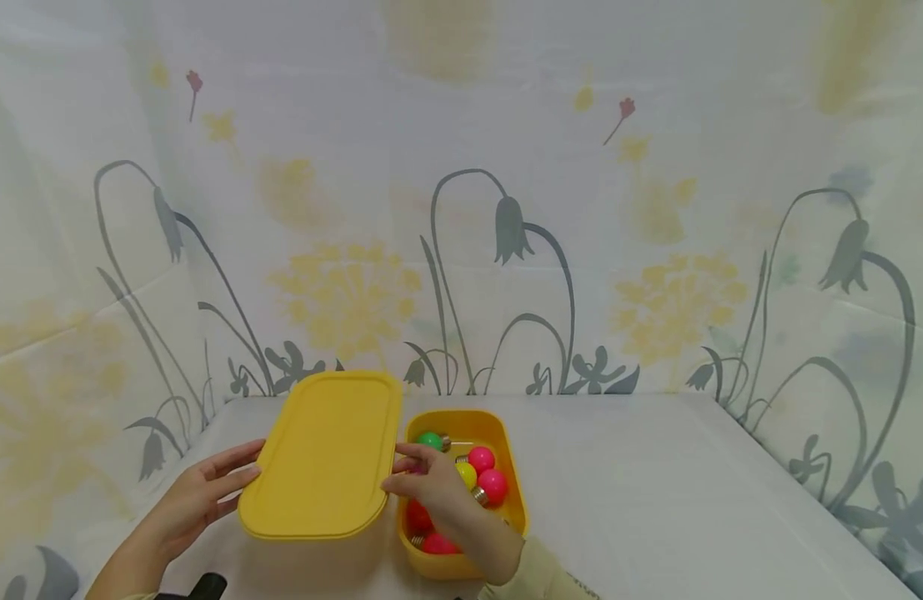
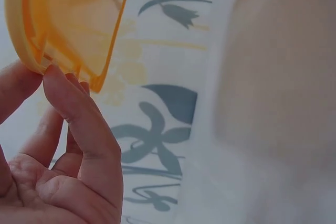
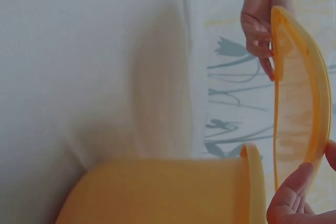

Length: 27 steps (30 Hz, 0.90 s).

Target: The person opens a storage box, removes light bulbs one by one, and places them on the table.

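A yellow plastic lid (image 1: 326,458) is held raised and tilted between both hands, left of the box. My left hand (image 1: 206,492) pinches its left edge; in the left wrist view the thumb and fingers (image 2: 79,108) grip the rim. At the opposite edge my right hand (image 1: 446,492) pinches the lid, its forearm passing over the box. The uncovered yellow box (image 1: 453,568) stands on the table and holds several coloured toy light bulbs. A pink bulb (image 1: 494,487), a green bulb (image 1: 431,441) and a yellow bulb (image 1: 467,475) show; my right hand hides part of the contents.
A white cloth (image 1: 619,500) covers the table. Behind and at both sides hangs a pale curtain (image 1: 461,125) printed with grey and yellow flowers. A black object (image 1: 208,586) shows at the lower left by my left forearm.
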Available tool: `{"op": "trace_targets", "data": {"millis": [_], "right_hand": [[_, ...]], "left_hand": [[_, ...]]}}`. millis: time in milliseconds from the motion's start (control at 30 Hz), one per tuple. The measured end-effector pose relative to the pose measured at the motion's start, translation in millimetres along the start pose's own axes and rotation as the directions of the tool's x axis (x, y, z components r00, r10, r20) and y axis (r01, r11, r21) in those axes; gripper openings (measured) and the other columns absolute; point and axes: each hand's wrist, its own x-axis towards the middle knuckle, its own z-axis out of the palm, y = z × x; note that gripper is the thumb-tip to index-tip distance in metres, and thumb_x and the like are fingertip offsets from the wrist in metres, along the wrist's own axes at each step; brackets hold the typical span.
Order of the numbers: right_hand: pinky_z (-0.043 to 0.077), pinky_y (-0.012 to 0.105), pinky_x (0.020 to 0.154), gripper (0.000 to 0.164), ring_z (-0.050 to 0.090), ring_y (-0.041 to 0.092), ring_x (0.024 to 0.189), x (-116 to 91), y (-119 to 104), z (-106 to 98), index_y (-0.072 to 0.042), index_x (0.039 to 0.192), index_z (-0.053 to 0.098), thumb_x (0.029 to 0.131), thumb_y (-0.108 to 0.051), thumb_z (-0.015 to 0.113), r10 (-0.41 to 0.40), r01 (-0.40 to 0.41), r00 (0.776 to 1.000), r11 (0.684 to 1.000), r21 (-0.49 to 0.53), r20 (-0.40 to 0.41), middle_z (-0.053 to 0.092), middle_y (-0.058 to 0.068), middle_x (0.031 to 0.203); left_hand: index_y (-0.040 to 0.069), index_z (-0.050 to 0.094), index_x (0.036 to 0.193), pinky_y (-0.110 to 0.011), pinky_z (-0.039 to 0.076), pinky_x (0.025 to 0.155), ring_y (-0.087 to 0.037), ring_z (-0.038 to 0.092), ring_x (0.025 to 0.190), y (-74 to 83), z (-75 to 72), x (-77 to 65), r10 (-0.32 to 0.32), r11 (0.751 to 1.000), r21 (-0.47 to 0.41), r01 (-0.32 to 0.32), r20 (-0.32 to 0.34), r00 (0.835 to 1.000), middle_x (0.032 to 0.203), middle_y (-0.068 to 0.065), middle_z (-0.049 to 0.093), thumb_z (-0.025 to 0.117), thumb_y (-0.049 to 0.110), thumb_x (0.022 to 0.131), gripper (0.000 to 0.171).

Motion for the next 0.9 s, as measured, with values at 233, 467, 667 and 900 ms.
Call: {"op": "trace_targets", "data": {"millis": [233,467,667,900], "right_hand": [[0.053,0.028,0.074,0.061,0.055,0.014,0.075,0.0,3.5,17.1,0.005,0.128,0.049,0.072,0.010,0.072,0.037,-0.036,0.999,0.999,-0.019,0.025,0.053,0.007,0.095],[0.053,0.028,0.072,0.062,0.055,0.015,0.075,-0.5,12.1,39.3,-0.002,0.127,0.053,0.070,0.006,0.074,0.109,-0.110,0.993,0.994,-0.025,-0.039,0.054,0.004,0.095],[0.053,0.025,0.068,0.063,0.054,0.013,0.073,0.0,25.7,53.9,0.001,0.129,0.051,0.070,0.008,0.072,0.097,-0.097,0.994,0.995,-0.013,-0.054,0.052,0.003,0.095],[0.053,0.025,0.065,0.064,0.053,0.015,0.075,-2.1,50.0,71.3,0.010,0.129,0.044,0.069,0.020,0.062,0.076,-0.063,0.995,0.978,0.201,-0.059,0.047,0.006,0.094]], "left_hand": [[-0.004,0.025,0.143,-0.040,0.049,0.087,-0.006,0.058,0.096,-9.2,-17.9,-3.6,-0.056,0.998,0.019,0.056,0.003,0.998,0.135,-0.012,0.047,0.058,0.023,0.093,0.066],[0.001,0.034,0.142,-0.038,0.050,0.085,-0.007,0.060,0.094,-17.1,-35.3,-6.2,-0.073,0.997,-0.035,0.074,0.017,0.997,0.119,0.007,0.055,0.058,0.023,0.093,0.059],[0.035,0.067,0.106,-0.034,0.051,0.084,-0.010,0.061,0.094,-26.2,-50.5,-8.1,-0.041,0.975,-0.214,0.067,0.126,0.991,0.103,0.020,0.058,0.053,0.013,0.096,0.028],[0.034,0.068,0.102,-0.033,0.050,0.084,-0.008,0.060,0.094,-36.7,-61.9,-10.5,-0.074,0.974,-0.205,0.095,0.109,0.991,0.102,0.020,0.056,0.056,0.012,0.094,0.026]]}}
